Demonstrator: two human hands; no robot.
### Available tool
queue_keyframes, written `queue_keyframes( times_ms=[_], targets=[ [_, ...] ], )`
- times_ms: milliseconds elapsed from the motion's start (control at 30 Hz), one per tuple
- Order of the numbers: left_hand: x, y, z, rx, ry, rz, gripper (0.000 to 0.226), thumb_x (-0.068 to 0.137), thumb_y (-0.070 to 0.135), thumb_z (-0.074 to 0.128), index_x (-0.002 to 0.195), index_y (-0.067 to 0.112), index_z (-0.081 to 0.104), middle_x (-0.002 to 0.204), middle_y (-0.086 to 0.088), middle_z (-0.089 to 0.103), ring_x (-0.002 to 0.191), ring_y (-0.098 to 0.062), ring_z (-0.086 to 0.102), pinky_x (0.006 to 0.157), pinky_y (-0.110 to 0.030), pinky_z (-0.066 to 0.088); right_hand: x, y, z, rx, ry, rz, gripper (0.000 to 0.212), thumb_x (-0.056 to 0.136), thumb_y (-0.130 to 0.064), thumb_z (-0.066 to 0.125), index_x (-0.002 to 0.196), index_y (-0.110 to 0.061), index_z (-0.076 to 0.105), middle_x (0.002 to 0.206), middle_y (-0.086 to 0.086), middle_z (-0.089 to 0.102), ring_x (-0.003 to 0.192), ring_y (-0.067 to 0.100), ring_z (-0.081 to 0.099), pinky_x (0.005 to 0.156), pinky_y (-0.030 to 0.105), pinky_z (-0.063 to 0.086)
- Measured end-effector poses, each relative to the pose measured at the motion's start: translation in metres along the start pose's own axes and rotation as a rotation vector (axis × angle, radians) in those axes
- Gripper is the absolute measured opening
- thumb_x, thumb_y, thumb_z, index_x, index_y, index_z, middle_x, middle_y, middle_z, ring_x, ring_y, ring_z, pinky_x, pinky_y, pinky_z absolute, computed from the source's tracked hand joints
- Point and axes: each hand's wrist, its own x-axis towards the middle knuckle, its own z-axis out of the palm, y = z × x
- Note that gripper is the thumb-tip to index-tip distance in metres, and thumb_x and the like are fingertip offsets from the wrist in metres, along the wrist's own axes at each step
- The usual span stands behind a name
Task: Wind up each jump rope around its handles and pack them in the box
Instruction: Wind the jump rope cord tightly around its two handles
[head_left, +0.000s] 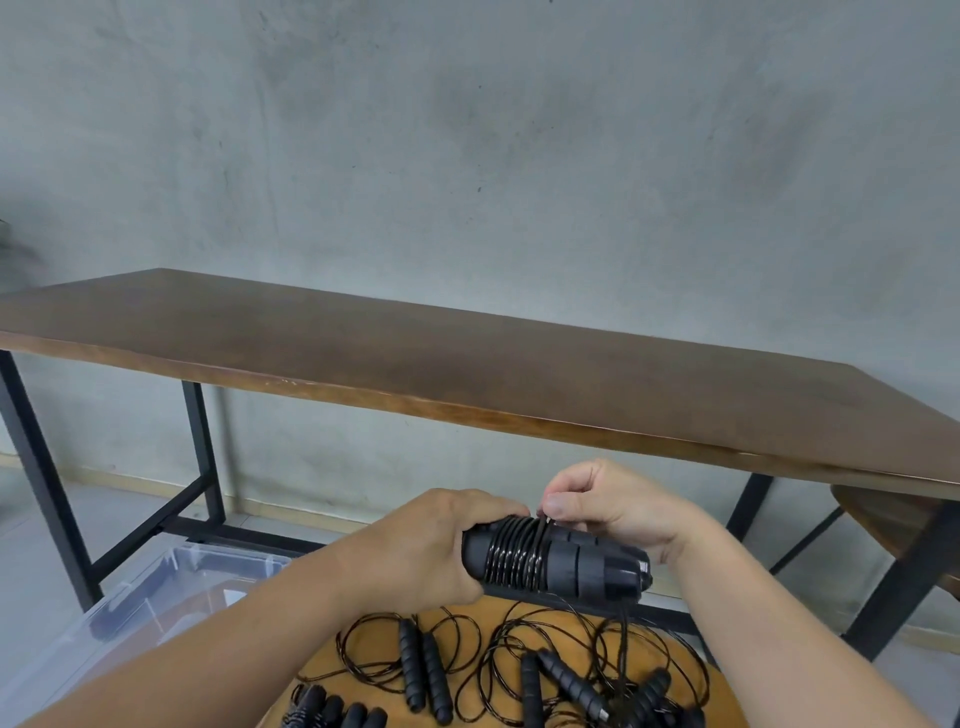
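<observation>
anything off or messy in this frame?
Nothing damaged. Only mess: unwound jump ropes lie in tangled, overlapping loops on the round wooden stool. The left hand grips the handles; the right hand pinches the cord.

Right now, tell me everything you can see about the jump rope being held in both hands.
The jump rope has two black handles held side by side, lying roughly level and pointing left to right above the round wooden stool. A thin, glossy black cord is wound in tight coils around their middle. The left hand grips the left end; the right hand pinches the cord at the top of the coils. A loose length of cord hangs from the right end.
</observation>
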Motion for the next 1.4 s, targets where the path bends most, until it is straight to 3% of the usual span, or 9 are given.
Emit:
queue_keyframes(
  times_ms=[100, 233, 567, 733, 900, 1067, 1200, 1267, 1400],
  targets=[
    [-0.001, -0.003, 0.003, -0.069, 0.07, -0.052, 0.05, 0.073, -0.002, 0.068, 0.109, 0.031, 0.063, 0.094, 0.01, 0.063, 0.086, -0.008, 0.061, 0.07, -0.024, 0.051, 0.003, 0.015, 0.008, 0.18, 0.04, 0.014, 0.029, 0.07, -0.035, 0.076, 0.082, -0.008, 0.073, 0.08, 0.007, 0.069, 0.069, 0.017, 0.066, 0.061, 0.027, 0.054],
    [-0.001, -0.006, 0.011, -0.06, 0.087, -0.066, 0.054, 0.073, -0.002, 0.067, 0.108, 0.039, 0.06, 0.098, 0.016, 0.061, 0.092, -0.001, 0.059, 0.071, -0.011, 0.045, 0.001, 0.03, 0.01, 0.367, -0.001, 0.089, 0.033, 0.082, -0.029, 0.07, 0.094, 0.001, 0.07, 0.087, 0.013, 0.069, 0.073, 0.022, 0.066, 0.063, 0.028, 0.056],
    [0.005, -0.007, 0.02, 0.075, 0.117, -0.044, 0.057, 0.077, 0.003, 0.07, 0.117, 0.041, 0.057, 0.101, 0.017, 0.056, 0.094, -0.002, 0.057, 0.077, -0.014, 0.048, -0.008, 0.026, -0.008, 0.086, -0.052, 0.266, 0.085, 0.054, -0.066, 0.084, 0.107, -0.001, 0.07, 0.105, 0.017, 0.07, 0.093, 0.025, 0.067, 0.084, 0.035, 0.053],
    [0.005, -0.002, 0.017, 0.418, 0.103, -0.014, 0.049, 0.077, 0.027, 0.069, 0.117, 0.044, 0.047, 0.102, 0.017, 0.053, 0.099, -0.002, 0.046, 0.084, -0.025, 0.047, -0.01, 0.039, -0.003, 0.264, -0.052, 0.242, 0.043, 0.077, -0.044, 0.071, 0.089, -0.003, 0.07, 0.086, 0.012, 0.072, 0.075, 0.019, 0.069, 0.067, 0.028, 0.054],
    [0.009, 0.009, 0.015, 0.576, 0.052, 0.033, 0.057, 0.071, 0.05, 0.074, 0.118, 0.033, 0.046, 0.11, 0.016, 0.046, 0.103, -0.005, 0.043, 0.094, -0.022, 0.038, -0.006, 0.046, 0.001, 0.314, -0.078, 0.231, 0.058, 0.069, -0.047, 0.085, 0.099, 0.001, 0.069, 0.094, 0.017, 0.072, 0.08, 0.023, 0.07, 0.073, 0.031, 0.056],
    [0.012, 0.018, 0.013, 0.557, 0.075, 0.052, 0.067, 0.084, 0.049, 0.065, 0.141, 0.035, 0.033, 0.115, 0.011, 0.056, 0.106, -0.008, 0.051, 0.097, -0.029, 0.044, -0.009, 0.037, -0.001, 0.355, -0.066, 0.21, 0.04, 0.084, -0.034, 0.065, 0.099, 0.002, 0.066, 0.088, 0.015, 0.073, 0.073, 0.021, 0.071, 0.063, 0.028, 0.056],
    [0.014, 0.018, 0.015, 0.527, 0.099, 0.062, 0.082, 0.083, 0.052, 0.068, 0.148, 0.038, 0.019, 0.134, 0.015, 0.045, 0.117, -0.005, 0.046, 0.102, -0.026, 0.041, -0.01, 0.033, -0.005, 0.35, -0.059, 0.218, 0.044, 0.085, -0.035, 0.065, 0.105, 0.004, 0.064, 0.09, 0.017, 0.072, 0.075, 0.022, 0.071, 0.063, 0.028, 0.057],
    [0.013, 0.022, 0.014, 0.502, 0.082, 0.08, 0.08, 0.08, 0.052, 0.072, 0.145, 0.036, 0.028, 0.133, 0.015, 0.046, 0.118, -0.004, 0.045, 0.105, -0.025, 0.037, -0.01, 0.034, -0.007, 0.354, -0.062, 0.225, 0.043, 0.085, -0.035, 0.065, 0.104, 0.003, 0.064, 0.091, 0.017, 0.071, 0.075, 0.022, 0.071, 0.064, 0.028, 0.056],
    [0.01, 0.031, -0.003, 0.122, -0.214, -0.078, 0.074, 0.077, 0.042, 0.081, 0.138, 0.04, 0.039, 0.126, 0.02, 0.048, 0.113, 0.001, 0.047, 0.098, -0.018, 0.039, -0.012, 0.035, -0.008, 0.327, -0.086, 0.25, 0.038, 0.082, -0.034, 0.068, 0.096, 0.001, 0.068, 0.087, 0.015, 0.072, 0.073, 0.02, 0.07, 0.063, 0.028, 0.056]
  ],
)
